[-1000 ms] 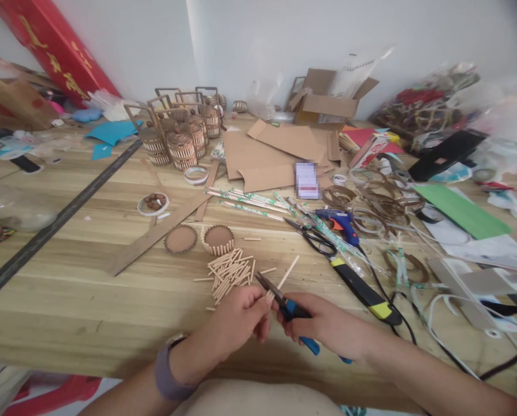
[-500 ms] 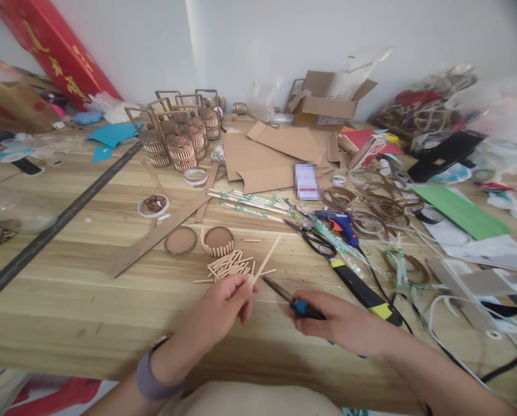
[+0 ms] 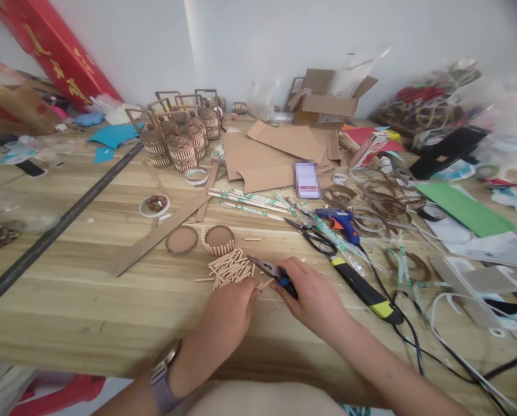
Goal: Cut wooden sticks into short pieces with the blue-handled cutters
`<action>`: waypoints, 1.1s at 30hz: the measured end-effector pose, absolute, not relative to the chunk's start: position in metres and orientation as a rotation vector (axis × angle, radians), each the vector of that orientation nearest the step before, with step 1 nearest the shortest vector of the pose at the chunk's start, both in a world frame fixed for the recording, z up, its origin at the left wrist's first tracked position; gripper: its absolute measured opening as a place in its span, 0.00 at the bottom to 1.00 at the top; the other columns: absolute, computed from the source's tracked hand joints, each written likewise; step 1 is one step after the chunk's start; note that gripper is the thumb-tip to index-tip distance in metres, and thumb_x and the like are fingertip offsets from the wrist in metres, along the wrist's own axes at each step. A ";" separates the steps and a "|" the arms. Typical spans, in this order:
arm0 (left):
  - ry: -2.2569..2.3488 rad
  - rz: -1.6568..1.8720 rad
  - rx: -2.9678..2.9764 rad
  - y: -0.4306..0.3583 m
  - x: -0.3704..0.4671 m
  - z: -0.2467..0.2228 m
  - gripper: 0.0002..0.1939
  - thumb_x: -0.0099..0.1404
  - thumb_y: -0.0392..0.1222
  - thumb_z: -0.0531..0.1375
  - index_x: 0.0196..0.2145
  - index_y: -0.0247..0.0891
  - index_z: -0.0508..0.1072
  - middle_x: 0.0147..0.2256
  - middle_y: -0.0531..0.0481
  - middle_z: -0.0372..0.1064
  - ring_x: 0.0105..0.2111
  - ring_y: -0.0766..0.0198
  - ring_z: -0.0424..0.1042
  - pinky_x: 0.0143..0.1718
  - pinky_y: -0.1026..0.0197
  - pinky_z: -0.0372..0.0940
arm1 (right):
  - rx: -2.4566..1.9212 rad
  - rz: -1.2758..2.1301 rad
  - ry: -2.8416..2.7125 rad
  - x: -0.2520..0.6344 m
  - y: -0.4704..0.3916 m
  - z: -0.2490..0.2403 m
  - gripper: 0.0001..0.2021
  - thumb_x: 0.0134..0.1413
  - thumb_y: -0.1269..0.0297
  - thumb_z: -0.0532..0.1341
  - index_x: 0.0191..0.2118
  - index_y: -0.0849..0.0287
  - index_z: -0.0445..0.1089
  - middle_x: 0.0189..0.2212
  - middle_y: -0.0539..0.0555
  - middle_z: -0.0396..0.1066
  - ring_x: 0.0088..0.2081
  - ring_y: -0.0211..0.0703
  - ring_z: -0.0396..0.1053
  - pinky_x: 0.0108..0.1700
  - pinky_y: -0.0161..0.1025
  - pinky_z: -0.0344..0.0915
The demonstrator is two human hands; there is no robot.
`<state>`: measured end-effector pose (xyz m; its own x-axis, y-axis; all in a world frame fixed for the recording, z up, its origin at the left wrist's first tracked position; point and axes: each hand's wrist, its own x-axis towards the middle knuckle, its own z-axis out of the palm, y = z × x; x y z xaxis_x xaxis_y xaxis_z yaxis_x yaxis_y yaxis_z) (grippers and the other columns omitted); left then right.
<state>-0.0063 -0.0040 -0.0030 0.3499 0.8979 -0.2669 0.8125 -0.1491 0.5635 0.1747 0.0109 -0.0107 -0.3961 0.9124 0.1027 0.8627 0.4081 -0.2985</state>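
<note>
Pliers [image 3: 269, 269] moved to stick pile [image 3: 230, 269], scissors [image 3: 316, 240] beside

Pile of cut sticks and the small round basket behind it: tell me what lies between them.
Head view: bare wooden table; the pile of cut sticks nearly reaches the round basket.

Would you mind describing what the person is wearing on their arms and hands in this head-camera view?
Both forearms are bare, with no sleeves showing. The left hand wears no glove; its wrist carries a wristwatch with a greyish-purple strap and a round metallic case. The right hand is also gloveless, with no watch, band or ring visible on it.
</note>
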 end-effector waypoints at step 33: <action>0.758 0.670 1.228 -0.003 -0.027 0.018 0.23 0.64 0.62 0.52 0.26 0.38 0.65 0.19 0.56 0.59 0.21 0.69 0.58 0.27 0.64 0.55 | -1.361 1.492 -1.651 0.186 0.023 -0.003 0.19 0.50 0.45 0.60 0.31 0.58 0.62 0.23 0.45 0.56 0.25 0.35 0.53 0.26 0.33 0.53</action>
<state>-0.0269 -0.0034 0.0184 0.5875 0.7962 -0.1442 -0.0461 0.2108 0.9764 0.1857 0.0231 -0.0029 -0.3547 0.9054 -0.2334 0.3240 -0.1151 -0.9390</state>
